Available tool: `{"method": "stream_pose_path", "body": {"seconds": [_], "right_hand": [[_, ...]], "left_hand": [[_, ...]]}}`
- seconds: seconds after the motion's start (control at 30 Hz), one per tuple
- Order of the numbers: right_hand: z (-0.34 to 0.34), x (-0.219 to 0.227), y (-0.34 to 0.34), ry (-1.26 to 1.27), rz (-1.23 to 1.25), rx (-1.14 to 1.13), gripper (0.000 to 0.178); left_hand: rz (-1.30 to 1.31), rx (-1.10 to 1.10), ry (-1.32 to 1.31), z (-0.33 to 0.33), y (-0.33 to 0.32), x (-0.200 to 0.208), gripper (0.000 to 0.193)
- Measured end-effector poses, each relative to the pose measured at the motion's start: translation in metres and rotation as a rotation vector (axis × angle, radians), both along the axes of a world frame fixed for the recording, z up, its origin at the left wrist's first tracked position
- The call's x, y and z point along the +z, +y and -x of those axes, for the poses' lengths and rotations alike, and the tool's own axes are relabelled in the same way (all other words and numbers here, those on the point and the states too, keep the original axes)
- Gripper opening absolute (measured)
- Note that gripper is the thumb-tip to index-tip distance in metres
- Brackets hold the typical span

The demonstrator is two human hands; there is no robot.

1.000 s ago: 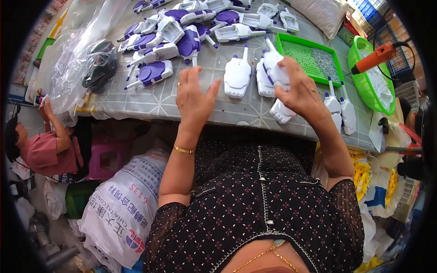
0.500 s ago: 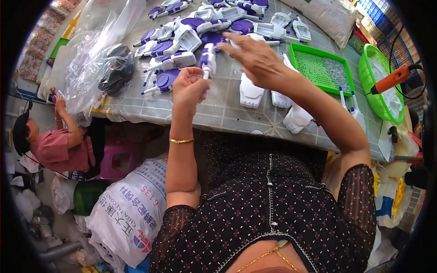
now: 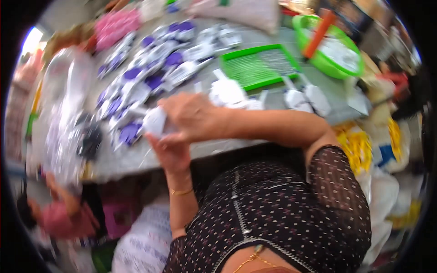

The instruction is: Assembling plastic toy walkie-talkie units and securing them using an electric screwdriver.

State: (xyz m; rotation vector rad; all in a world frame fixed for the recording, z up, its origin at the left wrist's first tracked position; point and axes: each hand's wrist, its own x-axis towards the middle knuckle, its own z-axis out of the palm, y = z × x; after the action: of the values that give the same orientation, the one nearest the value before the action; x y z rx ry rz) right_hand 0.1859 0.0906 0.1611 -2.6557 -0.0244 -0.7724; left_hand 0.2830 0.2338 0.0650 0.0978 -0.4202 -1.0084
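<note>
White plastic part (image 3: 154,122) is gripped by both hands, right (image 3: 193,117) & left (image 3: 170,152), nr table's front edge (image 3: 136,159); prob. light, stiff—best held by sides.

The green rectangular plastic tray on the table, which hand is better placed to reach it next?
Probably the right hand: it lies nearer the green rectangular plastic tray, while the left hand sits lower, beneath the white plastic part both hands hold.

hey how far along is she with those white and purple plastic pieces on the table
Done: rows of white-and-purple pieces lie across the table. In hand: the left hand and right hand meet on one white piece. Left: loose white shells by the green tray. The picture is blurred.
</note>
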Motion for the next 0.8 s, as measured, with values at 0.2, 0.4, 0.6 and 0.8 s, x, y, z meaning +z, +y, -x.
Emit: {"method": "stream_pose_path", "body": {"seconds": [0.2,0.4,0.6,0.8], "right_hand": [[0.146,0.035,-0.053,-0.522,0.068,-0.207,0.027],[0.325,-0.001,-0.270,-0.329,0.111,-1.264,0.021],[0.364,-0.028,-0.379,0.404,-0.155,-1.305,0.032],[0.353,-0.053,-0.378,0.277,0.075,-1.266,0.037]], "left_hand": [[-0.146,-0.174,0.012,0.002,-0.009,0.033,0.076],[-0.142,-0.137,-0.059,-0.004,0.001,0.031,0.068],[-0.137,-0.264,-0.037,0.026,-0.024,0.043,0.070],[-0.175,-0.212,-0.053,0.028,-0.019,0.048,0.069]]}}
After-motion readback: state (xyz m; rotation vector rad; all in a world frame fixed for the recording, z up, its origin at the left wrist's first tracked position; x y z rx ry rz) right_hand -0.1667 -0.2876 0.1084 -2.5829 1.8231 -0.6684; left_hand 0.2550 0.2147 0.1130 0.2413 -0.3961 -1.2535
